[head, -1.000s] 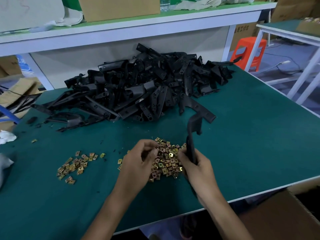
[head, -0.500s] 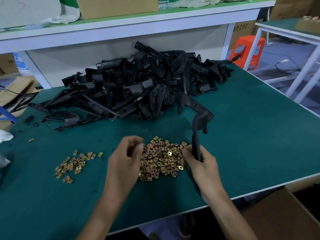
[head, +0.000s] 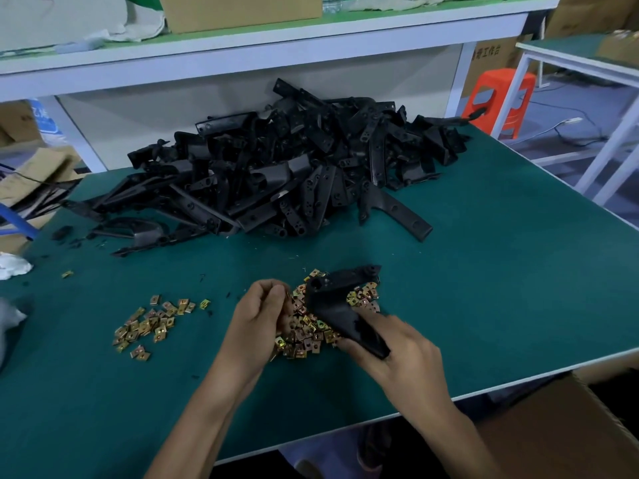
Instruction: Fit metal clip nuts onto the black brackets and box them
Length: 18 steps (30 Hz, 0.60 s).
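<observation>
Bracket (head: 332,305) sits clamped in the right grip (head: 397,354) over the nut pile (head: 307,335) on the desk (head: 484,288), left grip (head: 259,312) pinches one nut (head: 287,292)

We saw a green desk (head: 501,288), a white shelf (head: 242,57) behind it carrying a cardboard box (head: 242,8), an orange stool (head: 501,79) at right, and a white rag (head: 12,267) at left.

A small factory workshop; a green-topped work table (head: 501,288) heaped with black brackets (head: 294,167); loose clip nuts (head: 148,323) (two piles); a cardboard box (head: 242,8) on the shelf (head: 311,39) behind.
</observation>
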### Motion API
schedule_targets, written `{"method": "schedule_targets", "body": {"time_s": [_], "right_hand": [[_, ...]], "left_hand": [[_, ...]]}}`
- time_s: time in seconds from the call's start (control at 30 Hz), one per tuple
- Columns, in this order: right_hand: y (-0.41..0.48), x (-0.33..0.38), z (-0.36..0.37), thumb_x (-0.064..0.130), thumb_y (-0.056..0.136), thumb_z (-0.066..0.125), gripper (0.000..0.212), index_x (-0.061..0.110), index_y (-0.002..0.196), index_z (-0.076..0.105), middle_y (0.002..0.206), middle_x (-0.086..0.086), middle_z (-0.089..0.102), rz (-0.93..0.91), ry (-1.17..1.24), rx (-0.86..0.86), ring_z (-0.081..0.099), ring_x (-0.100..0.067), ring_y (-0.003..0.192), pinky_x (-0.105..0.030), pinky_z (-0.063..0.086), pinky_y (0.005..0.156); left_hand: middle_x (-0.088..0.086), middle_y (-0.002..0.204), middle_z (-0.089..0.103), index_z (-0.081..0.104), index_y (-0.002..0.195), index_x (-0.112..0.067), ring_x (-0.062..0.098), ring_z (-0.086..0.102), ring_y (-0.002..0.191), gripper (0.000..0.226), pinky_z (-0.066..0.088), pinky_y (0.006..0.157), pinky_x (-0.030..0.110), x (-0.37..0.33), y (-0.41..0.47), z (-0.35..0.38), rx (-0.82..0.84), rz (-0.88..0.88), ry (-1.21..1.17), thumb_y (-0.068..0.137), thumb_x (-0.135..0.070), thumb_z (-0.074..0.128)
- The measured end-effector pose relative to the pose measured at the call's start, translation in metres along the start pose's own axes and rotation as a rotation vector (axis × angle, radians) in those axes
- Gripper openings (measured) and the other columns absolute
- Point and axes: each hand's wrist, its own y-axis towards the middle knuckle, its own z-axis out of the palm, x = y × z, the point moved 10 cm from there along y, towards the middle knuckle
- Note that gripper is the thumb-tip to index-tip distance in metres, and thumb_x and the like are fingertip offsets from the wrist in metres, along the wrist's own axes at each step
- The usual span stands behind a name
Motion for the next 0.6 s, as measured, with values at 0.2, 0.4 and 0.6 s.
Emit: {"method": "schedule_targets", "body": {"time_s": [0.2, 0.4, 0.6], "right_hand": [[-0.004, 0.016, 0.000, 0.073, 0.082, 0.056, 0.049, 0.041, 0.116, 0.072, 0.077, 0.014, 0.059, -0.138, -0.113, -0.015, 0.062, -0.009, 0.076, -0.022, 0.037, 0.053], [-0.005, 0.021, -0.002, 0.071, 0.081, 0.057, 0.047, 0.039, 0.111, 0.074, 0.076, 0.014, 0.060, -0.178, -0.138, -0.038, 0.063, -0.011, 0.073, -0.022, 0.036, 0.051], [-0.005, 0.022, 0.001, 0.074, 0.081, 0.055, 0.048, 0.042, 0.111, 0.073, 0.074, 0.014, 0.060, -0.205, -0.194, -0.020, 0.061, -0.010, 0.072, -0.020, 0.030, 0.052]], "left_hand": [[0.004, 0.092, 0.076, 0.070, 0.101, -0.023, 0.015, 0.068, 0.085, 0.015, 0.054, 0.080, 0.026, -0.020, -0.002, -0.006, 0.047, -0.003, -0.075, 0.096, -0.010, 0.064], [0.005, 0.093, 0.078, 0.080, 0.094, -0.021, 0.014, 0.072, 0.088, 0.014, 0.058, 0.082, 0.025, -0.035, -0.007, -0.008, 0.084, -0.026, -0.022, 0.086, -0.011, 0.074], [-0.001, 0.090, 0.078, 0.081, 0.087, -0.030, 0.005, 0.072, 0.081, 0.022, 0.052, 0.067, 0.011, -0.037, -0.010, -0.005, 0.110, -0.036, 0.131, 0.089, -0.009, 0.074]]}}
